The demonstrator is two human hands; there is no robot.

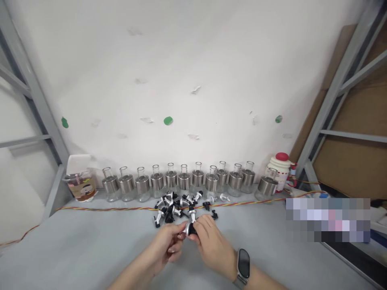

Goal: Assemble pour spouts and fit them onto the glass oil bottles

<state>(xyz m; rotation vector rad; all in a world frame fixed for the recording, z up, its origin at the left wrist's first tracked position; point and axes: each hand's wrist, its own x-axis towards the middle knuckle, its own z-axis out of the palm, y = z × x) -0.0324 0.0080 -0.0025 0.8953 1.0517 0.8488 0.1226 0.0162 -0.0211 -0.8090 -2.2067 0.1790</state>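
Low in the middle of the head view, both my hands meet on one bottle pourer [188, 229] with a silver collar and a black ribbed stopper. My left hand [169, 241] pinches its silver spout end between thumb and finger. Closed on the black stopper end is my right hand [211, 241], which partly covers it. Just beyond my fingers lies a loose pile of silver and black pourers [169, 209]. Behind the pile stands a row of several glass bottles with metal sleeves, among them one sleeved bottle [142, 183]; their necks look uncapped.
A twisted red-yellow wire [121, 208] crosses the grey table [90, 245]. At the back left stands a plastic drink cup [81, 187]; a white jar with a red lid [279, 169] is at the back right. Grey metal frame posts [39, 88] flank the white wall.
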